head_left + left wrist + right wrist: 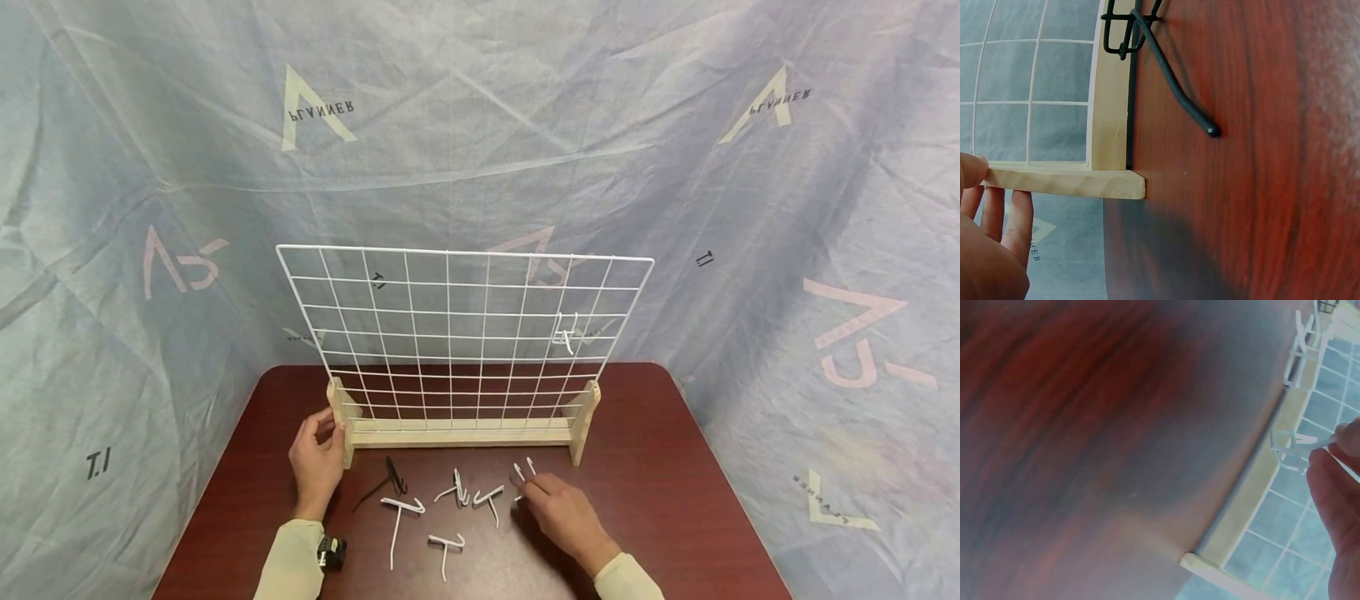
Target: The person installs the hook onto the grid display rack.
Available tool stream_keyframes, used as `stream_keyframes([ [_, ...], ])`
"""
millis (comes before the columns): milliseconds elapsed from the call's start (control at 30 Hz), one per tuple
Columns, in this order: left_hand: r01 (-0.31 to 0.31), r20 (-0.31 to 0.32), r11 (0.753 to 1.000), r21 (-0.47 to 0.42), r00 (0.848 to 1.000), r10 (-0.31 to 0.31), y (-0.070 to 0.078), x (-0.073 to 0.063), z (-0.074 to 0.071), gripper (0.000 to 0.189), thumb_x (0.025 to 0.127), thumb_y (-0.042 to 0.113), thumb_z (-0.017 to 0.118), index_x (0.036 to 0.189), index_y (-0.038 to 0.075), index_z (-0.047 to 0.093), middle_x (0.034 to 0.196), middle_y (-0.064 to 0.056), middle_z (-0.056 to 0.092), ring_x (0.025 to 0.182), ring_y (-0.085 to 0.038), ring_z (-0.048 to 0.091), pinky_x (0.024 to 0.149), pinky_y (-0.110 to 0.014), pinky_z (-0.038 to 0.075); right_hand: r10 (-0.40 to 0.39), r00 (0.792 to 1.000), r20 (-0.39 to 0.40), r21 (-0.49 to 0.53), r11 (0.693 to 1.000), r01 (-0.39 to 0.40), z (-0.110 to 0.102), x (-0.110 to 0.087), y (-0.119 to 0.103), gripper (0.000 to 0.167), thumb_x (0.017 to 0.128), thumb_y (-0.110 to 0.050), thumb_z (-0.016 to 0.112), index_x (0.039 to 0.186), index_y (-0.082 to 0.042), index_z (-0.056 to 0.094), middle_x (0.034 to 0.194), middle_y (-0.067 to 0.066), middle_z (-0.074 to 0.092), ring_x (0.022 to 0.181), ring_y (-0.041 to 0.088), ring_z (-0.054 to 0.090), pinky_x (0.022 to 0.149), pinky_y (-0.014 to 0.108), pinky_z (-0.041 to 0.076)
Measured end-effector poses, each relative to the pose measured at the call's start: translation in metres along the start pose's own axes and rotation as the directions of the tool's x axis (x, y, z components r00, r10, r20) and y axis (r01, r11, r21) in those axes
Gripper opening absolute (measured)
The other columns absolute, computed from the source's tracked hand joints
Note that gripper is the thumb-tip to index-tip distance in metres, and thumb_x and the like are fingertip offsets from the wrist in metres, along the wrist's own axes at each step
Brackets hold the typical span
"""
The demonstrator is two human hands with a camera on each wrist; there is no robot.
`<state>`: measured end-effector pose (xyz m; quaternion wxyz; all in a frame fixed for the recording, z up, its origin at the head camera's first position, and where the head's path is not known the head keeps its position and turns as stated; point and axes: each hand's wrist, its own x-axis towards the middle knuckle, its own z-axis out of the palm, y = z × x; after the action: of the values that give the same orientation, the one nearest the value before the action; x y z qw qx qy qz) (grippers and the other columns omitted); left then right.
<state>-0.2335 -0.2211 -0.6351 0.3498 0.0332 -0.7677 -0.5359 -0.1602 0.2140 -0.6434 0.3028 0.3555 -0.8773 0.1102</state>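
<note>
My left hand point(317, 460) holds the left wooden end piece point(1066, 181) of a stand, thumb on one side and fingers on the other. The stand carries a white wire grid panel point(465, 337), which leans back. Toward the right, my right hand point(561, 515) pinches a white wire hook point(1294, 450) by its stem between thumb and finger. Its double-pronged end points at the grid in the head view. One white hook point(567, 338) hangs on the grid's upper right part. A black hook point(392, 477) lies on the table near the left hand.
Several white hooks, among them a long-stemmed one point(396, 529) and a shorter one point(446, 552), lie on the dark red table point(660, 467) between my hands. A grey printed cloth point(465, 125) surrounds the table behind and at both sides.
</note>
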Motion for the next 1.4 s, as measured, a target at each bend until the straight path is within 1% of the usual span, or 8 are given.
stream_keyframes([
  [133,0.001,0.002,1.0,0.009,1.0,-0.001,0.0,0.0,0.0,0.032,0.091,-0.005,0.077,0.123,0.0,0.072,0.112,-0.017,0.072,0.102,-0.032,0.069,0.075,-0.002,0.053,0.005,0.998,-0.06,0.038,0.999,-0.003,-0.005,0.009,0.0,0.018,0.088,-0.008,0.074,0.103,-0.017,0.074,0.098,-0.008,0.071,0.086,0.01,0.07,0.066,0.027,0.06],
  [267,0.002,0.004,1.0,0.011,1.0,-0.002,0.0,0.0,0.0,0.032,0.091,-0.005,0.077,0.123,0.001,0.072,0.112,-0.017,0.072,0.103,-0.037,0.069,0.076,-0.004,0.055,0.003,0.991,-0.134,0.062,0.998,0.006,-0.01,0.019,0.0,0.012,0.099,-0.01,0.063,0.103,-0.016,0.073,0.1,-0.007,0.072,0.088,0.01,0.072,0.07,0.026,0.061],
  [367,0.008,0.006,1.0,0.011,1.0,-0.008,0.0,0.0,0.0,0.032,0.091,-0.004,0.077,0.123,0.001,0.073,0.113,-0.016,0.072,0.103,-0.041,0.069,0.076,-0.005,0.055,-0.001,0.982,-0.19,0.08,0.997,0.017,-0.014,0.027,-0.001,0.023,0.107,-0.015,0.052,0.102,-0.013,0.075,0.101,-0.004,0.074,0.09,0.012,0.073,0.074,0.027,0.062],
  [467,0.013,0.008,1.0,0.009,1.0,-0.014,0.0,0.0,0.0,0.033,0.092,-0.004,0.077,0.123,0.002,0.073,0.113,-0.016,0.072,0.104,-0.043,0.069,0.076,-0.004,0.055,-0.018,0.969,-0.246,0.085,0.996,0.04,-0.018,0.036,-0.001,0.031,0.109,-0.015,0.047,0.101,-0.01,0.076,0.101,-0.001,0.076,0.09,0.014,0.074,0.077,0.027,0.063],
  [633,0.006,0.004,1.0,0.001,1.0,-0.006,-0.002,-0.001,0.0,0.033,0.091,-0.005,0.077,0.123,0.0,0.072,0.113,-0.018,0.072,0.104,-0.04,0.07,0.076,-0.003,0.053,-0.033,0.952,-0.306,0.088,0.994,0.062,-0.023,0.048,-0.002,0.031,0.107,-0.011,0.047,0.102,-0.008,0.077,0.1,0.003,0.077,0.089,0.017,0.075,0.079,0.029,0.064],
  [833,0.002,0.002,1.0,0.005,1.0,-0.002,-0.003,0.0,0.0,0.033,0.091,-0.006,0.077,0.123,0.0,0.072,0.113,-0.019,0.072,0.104,-0.036,0.07,0.076,-0.002,0.053,-0.028,0.942,-0.336,0.091,0.994,0.061,-0.031,0.061,-0.005,0.027,0.109,-0.012,0.051,0.104,-0.006,0.077,0.102,0.005,0.077,0.091,0.019,0.075,0.083,0.03,0.063],
  [1067,0.002,0.007,1.0,0.011,1.0,-0.002,-0.002,0.0,0.0,0.033,0.091,-0.005,0.078,0.124,0.0,0.072,0.113,-0.018,0.072,0.103,-0.036,0.069,0.076,-0.002,0.053,-0.022,0.927,-0.374,0.117,0.991,0.071,-0.042,0.081,-0.01,0.025,0.108,-0.01,0.052,0.107,-0.003,0.076,0.104,0.006,0.077,0.093,0.022,0.076,0.086,0.032,0.064],
  [1400,0.005,0.006,1.0,0.02,1.0,-0.005,-0.003,0.001,0.0,0.033,0.091,-0.004,0.078,0.123,0.001,0.073,0.115,-0.021,0.073,0.102,-0.023,0.069,0.076,-0.004,0.054,-0.05,0.896,-0.442,0.132,0.984,0.12,-0.056,0.109,-0.01,0.022,0.105,-0.005,0.054,0.106,0.0,0.076,0.103,0.01,0.077,0.092,0.025,0.076,0.084,0.033,0.064],
])
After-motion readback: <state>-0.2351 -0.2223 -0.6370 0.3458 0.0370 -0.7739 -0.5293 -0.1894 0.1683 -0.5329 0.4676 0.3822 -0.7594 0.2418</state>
